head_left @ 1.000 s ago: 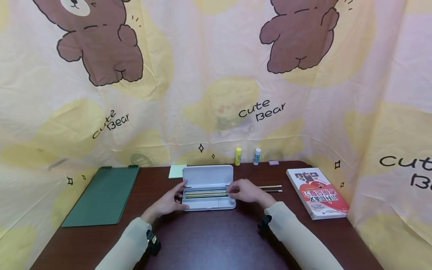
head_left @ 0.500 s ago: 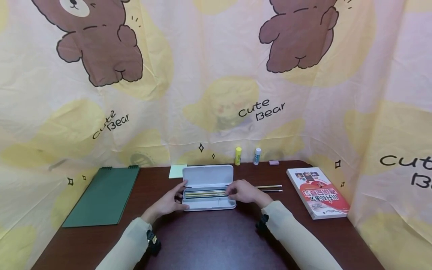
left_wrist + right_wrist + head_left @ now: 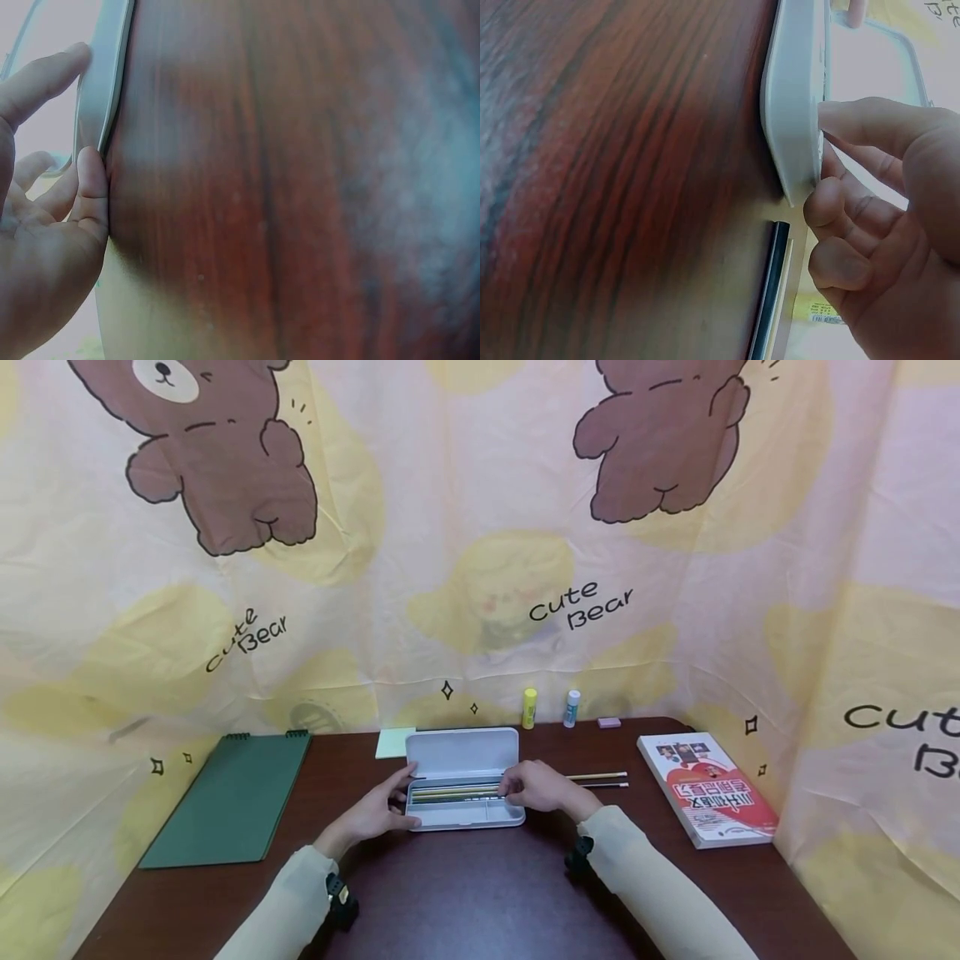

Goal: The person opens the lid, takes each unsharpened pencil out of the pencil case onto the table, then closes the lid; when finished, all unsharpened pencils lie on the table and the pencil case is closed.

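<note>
A white pencil case (image 3: 448, 816) lies with its lid raised, several pencils (image 3: 455, 792) lengthwise inside. My left hand (image 3: 372, 808) grips its left end, thumb at the front corner and fingers along the side. In the left wrist view the thumb and fingers of the left hand (image 3: 52, 202) touch the case wall (image 3: 105, 75). My right hand (image 3: 542, 786) reaches into the right end, thumb and forefinger pinched at the pencil ends; the fingertips are partly hidden. In the right wrist view, that hand (image 3: 885, 202) bends over the case rim (image 3: 799, 97).
Two more pencils (image 3: 606, 780) lie right of the case, partly behind the right hand. A green notepad (image 3: 228, 802) lies left, a book (image 3: 708, 789) right. Behind are sticky notes (image 3: 394, 742), a yellow glue stick (image 3: 529, 708), a blue-and-white one (image 3: 572, 708) and an eraser (image 3: 609, 722).
The right hand has shifted slightly left, and the uppermost pencil in the case sits lower among the others. The left hand keeps its hold on the case.
</note>
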The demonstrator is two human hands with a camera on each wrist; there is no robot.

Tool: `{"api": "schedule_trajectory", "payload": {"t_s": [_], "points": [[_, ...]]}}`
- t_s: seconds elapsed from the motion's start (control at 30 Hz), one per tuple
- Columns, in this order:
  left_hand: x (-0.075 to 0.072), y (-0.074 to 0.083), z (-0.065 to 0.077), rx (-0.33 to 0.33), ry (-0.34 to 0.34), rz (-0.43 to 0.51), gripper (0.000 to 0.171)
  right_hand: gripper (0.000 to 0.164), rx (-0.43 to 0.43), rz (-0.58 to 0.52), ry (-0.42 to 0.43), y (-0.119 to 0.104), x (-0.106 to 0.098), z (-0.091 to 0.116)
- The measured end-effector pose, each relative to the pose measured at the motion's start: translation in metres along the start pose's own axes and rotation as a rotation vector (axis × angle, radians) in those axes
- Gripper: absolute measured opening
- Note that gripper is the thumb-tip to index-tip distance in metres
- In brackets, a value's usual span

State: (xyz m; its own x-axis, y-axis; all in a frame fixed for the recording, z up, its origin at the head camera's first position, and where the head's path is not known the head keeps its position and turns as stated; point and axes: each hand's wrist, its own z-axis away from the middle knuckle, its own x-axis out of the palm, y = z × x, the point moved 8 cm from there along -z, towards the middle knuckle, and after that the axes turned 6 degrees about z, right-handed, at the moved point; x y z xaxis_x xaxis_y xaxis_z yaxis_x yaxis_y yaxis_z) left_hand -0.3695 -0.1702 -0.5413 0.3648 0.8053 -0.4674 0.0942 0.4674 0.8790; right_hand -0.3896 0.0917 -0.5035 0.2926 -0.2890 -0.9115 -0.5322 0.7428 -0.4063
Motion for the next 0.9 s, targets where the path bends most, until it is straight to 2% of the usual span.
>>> {"api": "schedule_trajectory", "payload": {"t_s": [0.27,0.57,0.9], "points": [[0.000,0.001,0.000,0.026,-0.009,-0.002,0.101,0.009,0.019,-0.010,0.016,0.002,0.002,-0.002],[0.000,0.003,0.001,0.027,-0.011,-0.004,0.101,0.008,0.053,-0.018,0.030,0.003,0.000,0.000],[0.000,0.004,0.001,0.015,-0.013,-0.009,0.100,0.008,0.049,-0.026,0.093,0.007,-0.013,0.005]]}}
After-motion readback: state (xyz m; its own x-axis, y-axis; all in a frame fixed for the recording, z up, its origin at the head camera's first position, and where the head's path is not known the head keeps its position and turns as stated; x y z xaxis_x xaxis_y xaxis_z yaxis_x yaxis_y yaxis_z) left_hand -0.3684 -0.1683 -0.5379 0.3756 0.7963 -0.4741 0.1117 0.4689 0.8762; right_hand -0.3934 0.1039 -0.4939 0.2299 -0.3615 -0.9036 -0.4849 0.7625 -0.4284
